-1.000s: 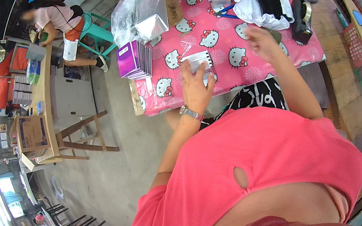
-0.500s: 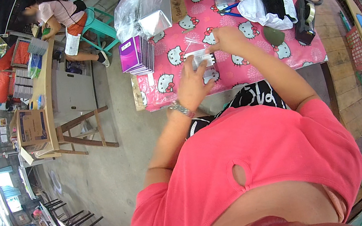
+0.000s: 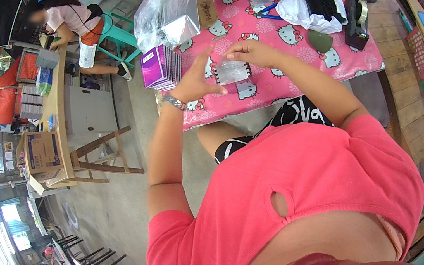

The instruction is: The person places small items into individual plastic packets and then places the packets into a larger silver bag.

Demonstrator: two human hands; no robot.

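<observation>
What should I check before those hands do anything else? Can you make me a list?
1. Small white spiral-bound bundle lying on the pink tablecloth: ok.
2. Left hand gripping the bundle: not ok; it's spread open.
3. Right hand pinching something: cannot tell; too small to see.
4. Blue-handled pliers clear of both hands: ok.
5. Purple notebooks stacked on the table's left side: ok.

We see pink cat-print tabletop (image 3: 316, 80): purple notebooks (image 3: 160, 68) at left edge, white pad (image 3: 233, 71) toward front edge, tape dispenser (image 3: 354, 30) by front right corner, white bag (image 3: 289, 8) farther back.
</observation>
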